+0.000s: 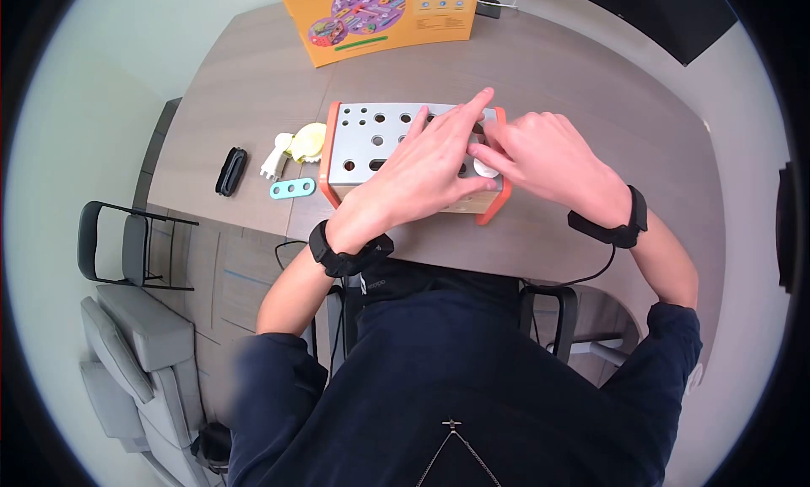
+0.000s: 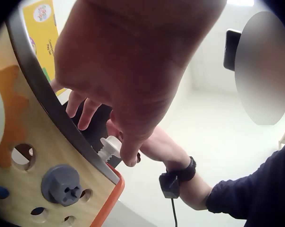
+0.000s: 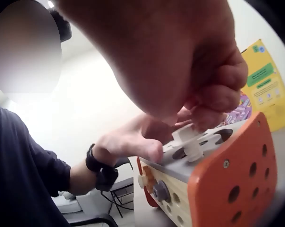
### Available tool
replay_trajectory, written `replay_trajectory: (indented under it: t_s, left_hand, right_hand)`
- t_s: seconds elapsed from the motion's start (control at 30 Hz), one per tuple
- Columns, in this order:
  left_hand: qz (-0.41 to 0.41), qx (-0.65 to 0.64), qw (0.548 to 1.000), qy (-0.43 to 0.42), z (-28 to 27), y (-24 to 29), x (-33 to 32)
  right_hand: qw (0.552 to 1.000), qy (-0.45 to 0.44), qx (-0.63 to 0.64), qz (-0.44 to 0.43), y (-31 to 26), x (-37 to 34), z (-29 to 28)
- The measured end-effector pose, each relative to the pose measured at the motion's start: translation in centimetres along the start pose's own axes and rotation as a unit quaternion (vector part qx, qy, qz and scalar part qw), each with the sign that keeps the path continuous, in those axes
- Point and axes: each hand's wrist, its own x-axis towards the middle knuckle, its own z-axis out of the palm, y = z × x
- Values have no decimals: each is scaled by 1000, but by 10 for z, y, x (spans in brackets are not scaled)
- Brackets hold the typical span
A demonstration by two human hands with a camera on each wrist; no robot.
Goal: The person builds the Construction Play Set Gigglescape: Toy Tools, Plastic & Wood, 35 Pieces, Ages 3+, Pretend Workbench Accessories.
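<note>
A toy workbench (image 1: 354, 176) with a grey perforated top and orange end panels stands on the table. In the head view a white toy bolt (image 1: 485, 168) sits over the top's right end; in the left wrist view its threaded shaft leans at the board's edge. My right hand (image 1: 548, 154) has curled fingers and pinches the bolt by its head, the grip partly hidden. My left hand (image 1: 426, 162) reaches over the top with fingers extended, its thumb beside the bolt. On the front panel, a grey bolt (image 2: 62, 185) and an orange gear (image 2: 12, 111) are mounted.
Left of the workbench lie a turquoise three-hole strip (image 1: 293, 188), a pale yellow toy piece (image 1: 309, 141), a white toy piece (image 1: 275, 156) and a black case (image 1: 230, 171). A yellow-orange box (image 1: 388, 23) stands behind. A black screen (image 1: 650, 10) is at back right.
</note>
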Motion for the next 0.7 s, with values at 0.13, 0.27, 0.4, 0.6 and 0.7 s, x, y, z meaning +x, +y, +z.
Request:
replay_trajectory:
  t_s: [0.13, 0.27, 0.4, 0.6, 0.7]
  left_hand:
    - [9, 9, 1000, -13, -13, -12, -1]
    - [-30, -9, 998, -63, -23, -6, -6]
    - [5, -7, 1000, -20, -2, 7, -2]
    - [1, -89, 996, -26, -6, -3, 2]
    - [-26, -131, 991, -29, -15, -11, -3]
  right_hand:
    - [951, 103, 175, -234, 22, -3, 18]
    - [985, 23, 128, -117, 14, -6, 12]
    - [996, -79, -29, -2, 5, 2, 5]
    - [969, 85, 158, -170, 17, -2, 16]
    - [965, 68, 183, -176, 18, -4, 18]
